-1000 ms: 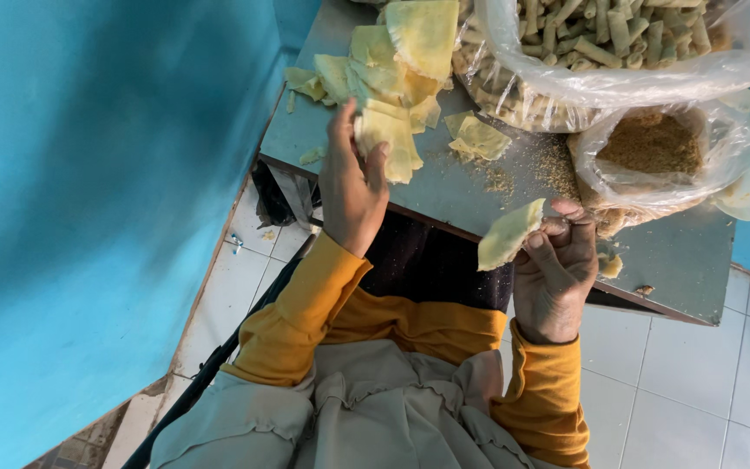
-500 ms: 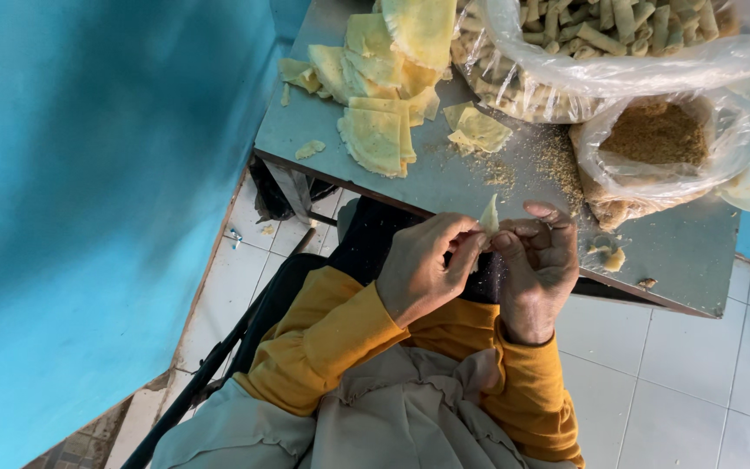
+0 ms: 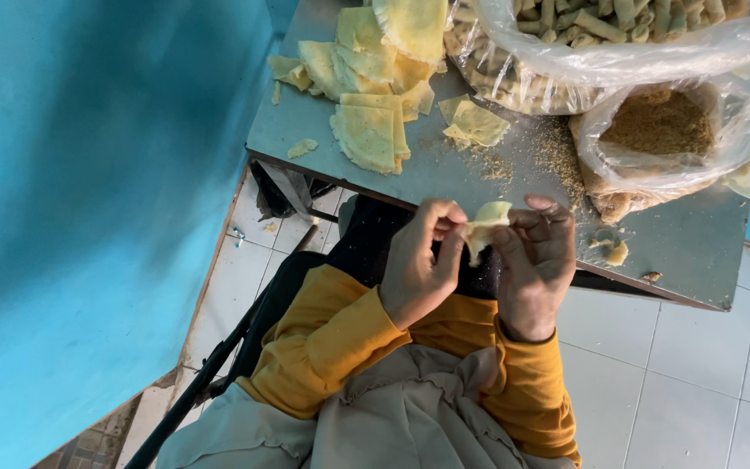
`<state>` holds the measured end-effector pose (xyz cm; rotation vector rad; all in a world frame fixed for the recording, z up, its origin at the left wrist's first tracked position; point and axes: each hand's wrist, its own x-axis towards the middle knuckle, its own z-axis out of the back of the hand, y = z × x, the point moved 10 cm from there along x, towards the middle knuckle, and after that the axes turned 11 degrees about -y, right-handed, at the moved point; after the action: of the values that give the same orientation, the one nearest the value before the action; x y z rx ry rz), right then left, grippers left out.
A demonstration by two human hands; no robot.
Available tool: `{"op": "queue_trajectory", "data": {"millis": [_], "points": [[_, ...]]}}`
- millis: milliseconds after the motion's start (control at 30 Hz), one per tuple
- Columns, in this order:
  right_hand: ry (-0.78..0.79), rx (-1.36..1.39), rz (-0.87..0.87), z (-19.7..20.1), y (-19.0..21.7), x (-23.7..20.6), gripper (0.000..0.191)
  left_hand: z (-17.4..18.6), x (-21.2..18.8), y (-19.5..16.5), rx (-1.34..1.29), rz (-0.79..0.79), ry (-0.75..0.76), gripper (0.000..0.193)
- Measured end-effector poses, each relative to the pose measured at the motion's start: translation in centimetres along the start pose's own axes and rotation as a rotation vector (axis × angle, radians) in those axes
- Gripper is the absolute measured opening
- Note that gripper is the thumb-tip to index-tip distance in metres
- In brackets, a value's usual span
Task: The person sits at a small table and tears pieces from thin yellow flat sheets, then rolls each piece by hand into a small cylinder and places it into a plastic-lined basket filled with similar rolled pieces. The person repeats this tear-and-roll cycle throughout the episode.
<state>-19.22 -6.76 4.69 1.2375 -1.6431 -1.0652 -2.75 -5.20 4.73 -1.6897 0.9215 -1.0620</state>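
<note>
**Thin wrapper being rolled between both hands**

The pale yellow wrapper (image 3: 485,227) sits pinched between the two hands above the bench (image 3: 444,169) edge, partly folded. The left hand (image 3: 418,269) grips its near side with thumb and fingers; the right hand (image 3: 536,260) clasps the other side. By the look of it, rolling is under way; tightening the fold calls for even finger pressure. Beyond the hands lie stacked wrappers (image 3: 375,130), a bag of brown crumbs (image 3: 661,130) and a bag of finished rolls (image 3: 601,35).
</note>
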Motion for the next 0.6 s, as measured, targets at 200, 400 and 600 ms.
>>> {"op": "queue_trajectory", "data": {"millis": [200, 400, 600], "points": [[0.028, 0.095, -0.150, -0.1, -1.3, -0.2, 0.044, -0.8, -0.4, 2.5, -0.067, 0.169, 0.059, 0.016], [0.042, 0.243, -0.247, 1.4, -2.0, 0.2, 0.046, 0.8, 0.9, 4.0, 0.096, 0.095, 0.014, 0.013], [-0.084, -0.010, 0.095, 5.8, 3.3, 3.2, 0.030, 5.0, 5.5, 2.2, 0.284, -0.080, -0.172, 0.010]]}}
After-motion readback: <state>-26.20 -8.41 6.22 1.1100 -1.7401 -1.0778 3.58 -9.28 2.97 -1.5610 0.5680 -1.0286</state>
